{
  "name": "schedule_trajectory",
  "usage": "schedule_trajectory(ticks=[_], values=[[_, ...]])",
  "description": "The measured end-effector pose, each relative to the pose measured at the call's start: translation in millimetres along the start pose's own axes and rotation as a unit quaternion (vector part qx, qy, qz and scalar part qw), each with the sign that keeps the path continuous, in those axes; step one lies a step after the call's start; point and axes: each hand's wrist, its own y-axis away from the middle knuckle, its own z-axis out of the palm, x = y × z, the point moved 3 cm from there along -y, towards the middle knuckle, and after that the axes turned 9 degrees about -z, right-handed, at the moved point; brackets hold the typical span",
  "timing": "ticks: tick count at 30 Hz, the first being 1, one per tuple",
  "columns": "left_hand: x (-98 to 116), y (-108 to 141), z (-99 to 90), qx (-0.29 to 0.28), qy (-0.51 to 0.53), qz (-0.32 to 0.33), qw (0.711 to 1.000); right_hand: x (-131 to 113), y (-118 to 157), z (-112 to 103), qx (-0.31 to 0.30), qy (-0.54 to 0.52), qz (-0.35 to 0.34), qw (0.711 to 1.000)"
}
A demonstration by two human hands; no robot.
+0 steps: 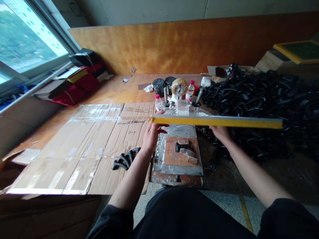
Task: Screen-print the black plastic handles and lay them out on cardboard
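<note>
Two hands hold one yellow-edged panel [184, 121], seen edge-on. My left hand [151, 135] grips its left end, with some fingers spread below the edge; my right hand [221, 133] supports the lower edge near mid-length, its fingertips hidden. The panel's long axis runs left to right across my front, nearly level, and its right portion overhangs beyond my right hand.

Key relation: a black curved part [184, 147] lies between the hands and closer to my body than the panel; my left hand is slightly nearer to it. The part's length also runs mainly left to right, among small blocks on a wooden board [170, 160], which rests on a metal plate [159, 162].

Further out, loose curved parts [122, 161] lie on cardboard [99, 146] beside my left forearm. A pile of black parts [251, 96] occupies the right side. Behind the panel stands a tape roll [183, 83].
</note>
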Motion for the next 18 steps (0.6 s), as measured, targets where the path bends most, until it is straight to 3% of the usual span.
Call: schedule_trajectory(ticks=[2, 4, 5, 7, 9, 10, 12, 15, 18], values=[[-0.4, -6.7, 7.3, 0.022, 0.008, 0.016, 1.000, -17.8, 29.9, 34.5, -0.080, 0.008, -0.035, 0.996], [-18.6, -0.6, 12.0, 0.055, 0.029, 0.001, 0.998, -43.6, 53.5, 65.7, -0.152, 0.054, -0.087, 0.983], [-34.8, 7.2, 15.2, 0.050, 0.036, -0.038, 0.997, -56.3, 62.2, 77.1, -0.179, 0.083, -0.102, 0.975], [-77.9, 30.9, 25.1, -0.017, 0.040, -0.190, 0.981, -79.8, 74.1, 89.7, -0.199, 0.123, -0.097, 0.967], [-120.7, 60.8, 34.6, -0.091, 0.055, -0.348, 0.932, -104.3, 83.0, 92.9, -0.188, 0.122, -0.090, 0.970], [-136.8, 73.6, 36.6, -0.099, 0.079, -0.387, 0.913, -117.4, 87.3, 92.9, -0.175, 0.110, -0.105, 0.973], [-157.4, 89.6, 30.9, -0.055, 0.131, -0.399, 0.906, -140.5, 95.1, 92.4, -0.162, 0.069, -0.178, 0.968], [-169.3, 96.2, -8.6, 0.056, 0.137, -0.355, 0.923, -137.2, 94.0, 83.6, -0.166, 0.019, -0.249, 0.954], [-177.9, 99.3, -86.7, 0.199, 0.092, -0.300, 0.928, -69.7, 69.4, 53.0, -0.119, 0.088, -0.171, 0.974]])
